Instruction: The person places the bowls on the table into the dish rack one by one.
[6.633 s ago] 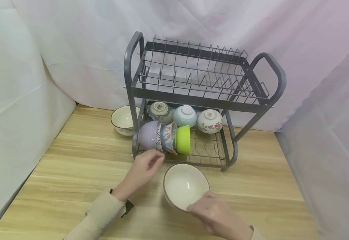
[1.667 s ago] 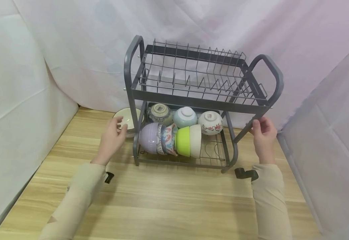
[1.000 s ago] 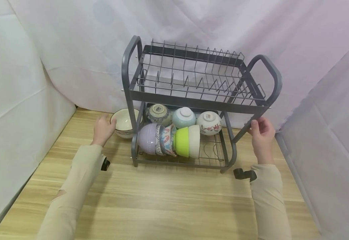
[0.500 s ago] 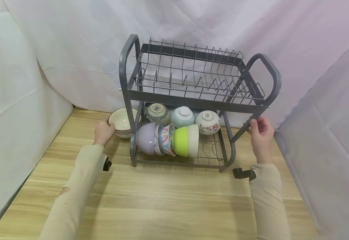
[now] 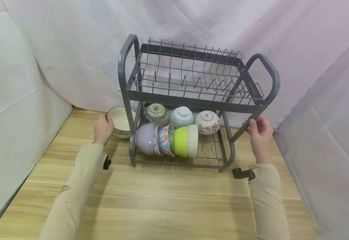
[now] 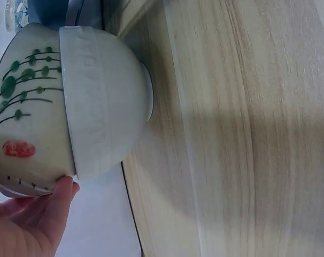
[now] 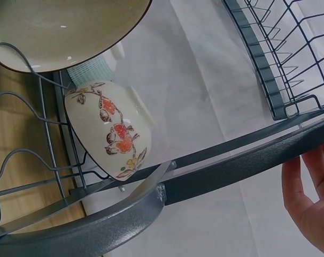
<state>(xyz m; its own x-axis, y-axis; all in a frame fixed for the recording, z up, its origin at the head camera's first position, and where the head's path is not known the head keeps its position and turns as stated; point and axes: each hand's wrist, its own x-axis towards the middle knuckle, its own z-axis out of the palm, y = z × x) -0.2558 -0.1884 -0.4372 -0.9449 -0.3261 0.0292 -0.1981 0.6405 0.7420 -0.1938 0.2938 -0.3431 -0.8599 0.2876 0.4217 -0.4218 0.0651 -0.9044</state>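
My left hand (image 5: 103, 129) holds the rim of a cream bowl (image 5: 120, 118) standing on the table left of the dish rack (image 5: 192, 100). In the left wrist view, that painted bowl (image 6: 31, 123), with green leaves and a red mark, sits inside a white embossed bowl (image 6: 100, 101); thumb and fingers are at its rim. My right hand (image 5: 260, 138) grips the rack's right post (image 7: 231, 160), fingers partly hidden behind it. On the lower tier, a purple bowl (image 5: 145, 139), patterned bowls (image 5: 165, 140), a lime-green bowl (image 5: 179, 141) and a cream bowl (image 5: 193, 141) lie nested sideways.
Behind that row, a grey-blue patterned bowl (image 5: 156, 114), a pale blue bowl (image 5: 181, 117) and a floral bowl (image 5: 207, 122) stand upside down. The upper wire tier (image 5: 192, 71) overhangs them. White cloth (image 5: 81, 60) surrounds the wooden table (image 5: 162, 200).
The cream bowl once in my right hand now lies against the green one in the rack. My right hand has gone to the post; my left has moved left and taken the other bowl's rim.
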